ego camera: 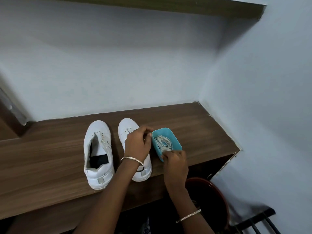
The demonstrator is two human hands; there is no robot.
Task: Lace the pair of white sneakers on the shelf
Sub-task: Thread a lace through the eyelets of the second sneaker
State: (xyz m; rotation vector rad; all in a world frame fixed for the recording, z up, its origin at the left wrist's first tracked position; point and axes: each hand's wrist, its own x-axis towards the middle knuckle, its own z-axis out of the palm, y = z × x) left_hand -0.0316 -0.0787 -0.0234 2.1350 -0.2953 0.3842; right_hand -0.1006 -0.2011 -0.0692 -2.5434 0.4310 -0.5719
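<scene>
Your right hand (175, 160) has its fingers (167, 155) curled over the near end of the blue tub (176, 140), and the coil of white laces (163, 141) lies just beyond their tips, its loops running away from you. I can't tell whether they pinch a lace or only the rim. Your left hand (137, 144) sits over the right sneaker (127, 127), fingers (147, 130) curled at the tub's left rim, and their hold is unclear. Both this shoe and the left sneaker (103, 144) stand on the shelf (202, 125) left of your right fingers, toes pointing away, so I judge the right hand is better placed to lift a lace.
</scene>
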